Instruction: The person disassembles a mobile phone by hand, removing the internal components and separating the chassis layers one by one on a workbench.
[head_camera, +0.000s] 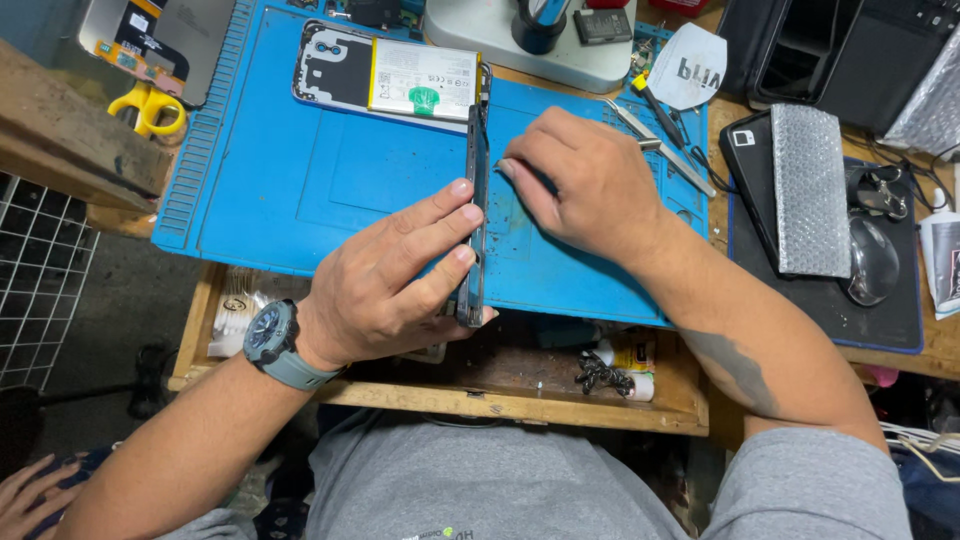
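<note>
My left hand (395, 280) grips a dark smartphone (476, 150) that stands on its long edge above the blue work mat (270, 180). Fingers lie along its left face and the thumb is hooked under its near end. My right hand (585, 180) rests on the mat just right of the phone, its fingertips pressed against the phone's upper right side. Whether it holds a small tool I cannot tell. An opened phone back with a white battery (395, 75) lies flat at the far edge of the mat.
Tweezers (660, 145) lie right of my right hand. A bubble-wrap pouch (815, 190) lies on a black phone with a computer mouse (873, 262) beside it. Yellow scissors (148, 105) are at far left. An open wooden drawer (520, 400) with small parts is below the mat.
</note>
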